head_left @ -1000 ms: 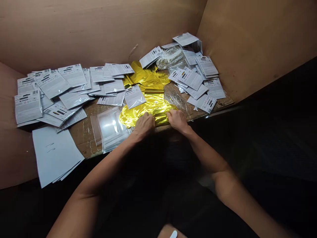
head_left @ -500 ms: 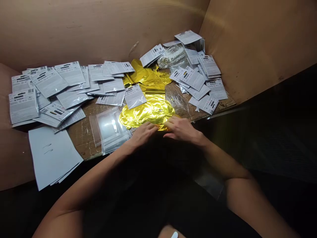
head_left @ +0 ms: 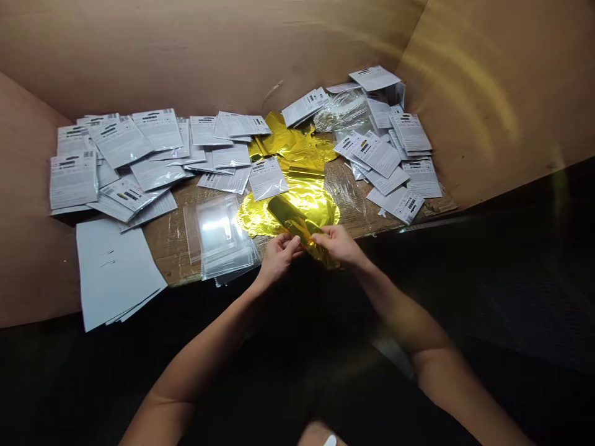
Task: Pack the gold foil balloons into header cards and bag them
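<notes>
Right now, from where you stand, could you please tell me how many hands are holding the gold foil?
2: the left hand and the right hand, side by side, both on the folded gold foil.

Your left hand (head_left: 279, 257) curls half closed and your right hand (head_left: 337, 243) pinches just beside it, both reaching forward together.

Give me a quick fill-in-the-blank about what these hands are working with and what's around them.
The foil pinched by the left hand and the right hand is ____ in colour.
The sleeves beside the hands are made of clear ____.
The white sheets lie to the ____ of those sleeves in this view.
The walls behind the packets are brown ____.

Missing words: gold; plastic; left; cardboard.
</notes>
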Demonstrator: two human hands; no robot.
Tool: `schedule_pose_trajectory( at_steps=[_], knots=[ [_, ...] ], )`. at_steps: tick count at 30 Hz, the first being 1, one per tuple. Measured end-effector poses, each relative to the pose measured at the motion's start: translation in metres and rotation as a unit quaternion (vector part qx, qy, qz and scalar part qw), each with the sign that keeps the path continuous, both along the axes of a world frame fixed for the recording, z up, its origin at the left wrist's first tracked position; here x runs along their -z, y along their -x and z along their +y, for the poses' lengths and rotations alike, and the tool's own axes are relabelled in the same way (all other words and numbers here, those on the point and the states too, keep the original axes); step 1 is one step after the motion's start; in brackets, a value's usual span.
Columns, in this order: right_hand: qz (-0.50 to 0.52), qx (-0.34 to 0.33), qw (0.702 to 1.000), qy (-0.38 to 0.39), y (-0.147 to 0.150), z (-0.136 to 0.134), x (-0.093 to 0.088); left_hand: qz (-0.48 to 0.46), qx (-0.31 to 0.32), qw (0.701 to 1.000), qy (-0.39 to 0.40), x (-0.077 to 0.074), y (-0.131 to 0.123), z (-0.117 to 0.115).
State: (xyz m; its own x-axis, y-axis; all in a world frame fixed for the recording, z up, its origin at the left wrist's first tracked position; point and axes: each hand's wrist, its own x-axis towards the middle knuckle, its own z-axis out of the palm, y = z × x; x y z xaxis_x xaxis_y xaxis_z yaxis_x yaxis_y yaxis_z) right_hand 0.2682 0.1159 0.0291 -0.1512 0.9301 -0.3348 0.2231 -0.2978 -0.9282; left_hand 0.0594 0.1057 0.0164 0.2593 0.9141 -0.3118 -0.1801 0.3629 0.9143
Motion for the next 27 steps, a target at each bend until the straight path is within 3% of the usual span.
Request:
schedule_pose_trajectory(
  at_steps=[2, 4, 9, 13, 17, 20, 22, 25, 27],
  knots=[
    [0.027, 0.059, 0.997, -0.039, 0.013, -0.029, 0.006, -0.025, -0.017, 1.000, -0.007, -0.001, -0.001, -0.011],
    [0.036, 0.112, 0.990, -0.079, 0.020, -0.042, 0.006, -0.024, -0.002, 0.999, -0.033, -0.009, 0.004, -0.014],
    [0.214, 0.041, 0.976, -0.021, 0.030, -0.027, -0.001, 0.007, 0.047, 0.998, -0.047, -0.031, 0.027, -0.011],
    [0.195, 0.069, 0.976, -0.067, 0.042, -0.012, -0.010, 0.017, 0.044, 0.998, -0.047, -0.038, 0.043, -0.009],
    [0.232, 0.033, 0.972, -0.023, 0.050, -0.007, -0.018, 0.046, 0.040, 0.993, -0.100, -0.039, 0.048, -0.015],
    [0.250, -0.041, 0.967, 0.026, 0.056, -0.011, -0.016, 0.076, -0.059, 0.984, -0.149, -0.034, 0.047, -0.022],
    [0.239, -0.053, 0.969, 0.018, 0.062, -0.017, -0.013, 0.049, -0.092, 0.985, -0.137, -0.030, 0.048, -0.027],
    [0.218, -0.039, 0.975, -0.010, 0.063, -0.025, -0.014, 0.002, -0.048, 0.995, -0.082, -0.024, 0.054, -0.035],
    [0.187, -0.075, 0.979, -0.018, 0.056, -0.025, -0.022, 0.002, -0.040, 0.997, -0.062, -0.021, 0.064, -0.039]
  ],
)
